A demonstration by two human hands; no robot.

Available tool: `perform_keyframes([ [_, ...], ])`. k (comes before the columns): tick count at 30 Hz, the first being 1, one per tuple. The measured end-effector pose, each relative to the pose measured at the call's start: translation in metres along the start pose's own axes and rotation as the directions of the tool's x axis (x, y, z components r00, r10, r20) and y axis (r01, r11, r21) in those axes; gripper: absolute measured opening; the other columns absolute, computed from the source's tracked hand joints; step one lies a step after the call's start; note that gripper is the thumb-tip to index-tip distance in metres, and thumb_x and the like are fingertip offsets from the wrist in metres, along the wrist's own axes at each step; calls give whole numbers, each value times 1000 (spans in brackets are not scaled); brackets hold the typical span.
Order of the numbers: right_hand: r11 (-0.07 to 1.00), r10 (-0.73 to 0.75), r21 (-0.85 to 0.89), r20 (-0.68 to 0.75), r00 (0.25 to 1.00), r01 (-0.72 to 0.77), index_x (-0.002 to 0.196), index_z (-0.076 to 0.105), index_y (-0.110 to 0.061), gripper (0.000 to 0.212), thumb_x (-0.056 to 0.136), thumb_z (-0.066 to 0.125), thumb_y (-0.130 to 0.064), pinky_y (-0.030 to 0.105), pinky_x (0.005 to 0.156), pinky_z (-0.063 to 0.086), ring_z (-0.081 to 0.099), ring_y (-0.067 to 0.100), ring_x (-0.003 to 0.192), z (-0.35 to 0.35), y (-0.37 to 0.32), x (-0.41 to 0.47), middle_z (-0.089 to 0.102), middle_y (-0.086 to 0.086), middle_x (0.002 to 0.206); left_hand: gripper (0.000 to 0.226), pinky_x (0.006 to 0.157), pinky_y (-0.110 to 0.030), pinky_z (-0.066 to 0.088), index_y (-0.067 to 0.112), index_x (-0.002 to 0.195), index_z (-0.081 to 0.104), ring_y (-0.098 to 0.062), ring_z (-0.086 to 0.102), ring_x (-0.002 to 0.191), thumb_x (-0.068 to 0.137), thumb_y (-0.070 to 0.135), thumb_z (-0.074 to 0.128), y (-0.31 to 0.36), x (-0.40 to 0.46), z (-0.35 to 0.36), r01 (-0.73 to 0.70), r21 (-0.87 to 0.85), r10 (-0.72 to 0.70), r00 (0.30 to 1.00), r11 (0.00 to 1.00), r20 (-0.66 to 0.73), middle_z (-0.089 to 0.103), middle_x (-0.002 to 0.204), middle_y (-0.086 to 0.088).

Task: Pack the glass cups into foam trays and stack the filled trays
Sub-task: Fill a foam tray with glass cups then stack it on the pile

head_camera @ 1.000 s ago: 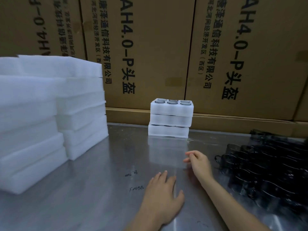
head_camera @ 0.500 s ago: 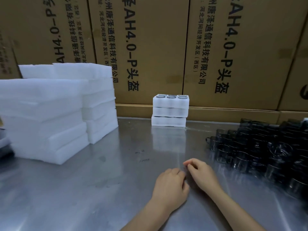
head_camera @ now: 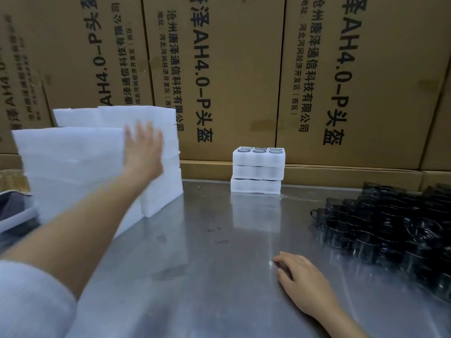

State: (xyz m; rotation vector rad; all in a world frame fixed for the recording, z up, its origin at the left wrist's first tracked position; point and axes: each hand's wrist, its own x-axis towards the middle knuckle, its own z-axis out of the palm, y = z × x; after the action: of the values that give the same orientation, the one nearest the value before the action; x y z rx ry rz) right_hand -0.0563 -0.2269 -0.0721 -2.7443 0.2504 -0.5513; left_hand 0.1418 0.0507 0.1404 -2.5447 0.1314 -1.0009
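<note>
While blurred, left hand point(head_camera: 142, 152) fingers point(head_camera: 139, 132) overlap foam trays point(head_camera: 70, 154).

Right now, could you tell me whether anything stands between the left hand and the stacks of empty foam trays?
Nothing visible does. The left hand, fingers spread and blurred, is already up against the empty foam tray stacks; whether it touches them I cannot tell. The right hand rests on the metal table.

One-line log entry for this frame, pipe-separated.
phase: reaching for empty tray | left hand: open, at foam tray stacks | right hand: open, resting on table | filled stack: three trays | loose glass cups: right
</note>
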Motion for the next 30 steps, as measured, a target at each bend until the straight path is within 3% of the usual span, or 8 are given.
perform_keyframes([
  [3,1000,20,6,8,1000,-20,124,49,-40,29,96,41,-37,20,99,31,34,0,129,0,0,0,44,-26,136,84,113,-54,12,3,148,8,-42,12,142,87,33,56,-51,15,8,315,-35,-305,937,949,169,13,155,-22],
  [6,1000,24,2,15,1000,-24,123,48,-40,29,95,42,-38,20,99,31,35,0,129,0,-1,0,44,-27,135,73,111,-52,22,0,144,17,-39,27,135,86,21,55,-73,10,21,367,-63,-344,909,928,236,32,145,-18],
  [13,999,30,25,13,999,-31,121,49,-40,28,95,41,-38,22,98,34,36,0,126,0,-2,0,46,-28,130,33,95,-47,35,0,107,50,-35,47,103,78,7,64,-91,-4,18,208,-73,-208,978,975,9,50,107,-19],
  [15,999,28,30,-1,1000,-27,119,50,-40,26,94,42,-38,22,96,34,38,0,124,0,-2,0,48,-28,127,39,91,-49,35,-3,103,51,-38,50,99,75,15,71,-86,-7,4,166,-165,-182,979,972,-88,52,103,-23],
  [19,998,39,51,-15,999,-38,114,55,-37,22,94,45,-35,22,92,38,43,4,120,0,-2,1,54,-25,118,53,64,-41,39,-4,110,52,-40,55,84,72,25,74,-38,-44,-42,-25,-390,-88,959,920,-270,54,96,-25],
  [23,970,140,210,-55,989,-126,108,55,-35,15,96,46,-34,25,81,42,54,7,105,-2,0,-2,55,-20,96,68,52,-34,43,-3,117,60,-34,57,64,58,25,79,45,-125,-75,-333,-433,73,854,838,-515,60,86,-18],
  [26,843,276,516,-179,944,-149,96,61,-30,11,96,49,-30,25,77,43,61,10,95,-8,2,-6,65,-15,92,71,50,-28,42,2,114,66,-27,56,59,49,29,80,105,-180,-87,-481,-454,194,816,750,-544,62,79,-8],
  [30,499,486,856,-145,862,-138,92,58,-28,17,99,43,-28,26,77,49,62,13,92,-20,1,-13,67,-4,98,70,51,-22,42,13,107,71,-16,57,58,44,42,80,163,-227,-84,-501,-535,332,861,680,-385,61,75,5],
])
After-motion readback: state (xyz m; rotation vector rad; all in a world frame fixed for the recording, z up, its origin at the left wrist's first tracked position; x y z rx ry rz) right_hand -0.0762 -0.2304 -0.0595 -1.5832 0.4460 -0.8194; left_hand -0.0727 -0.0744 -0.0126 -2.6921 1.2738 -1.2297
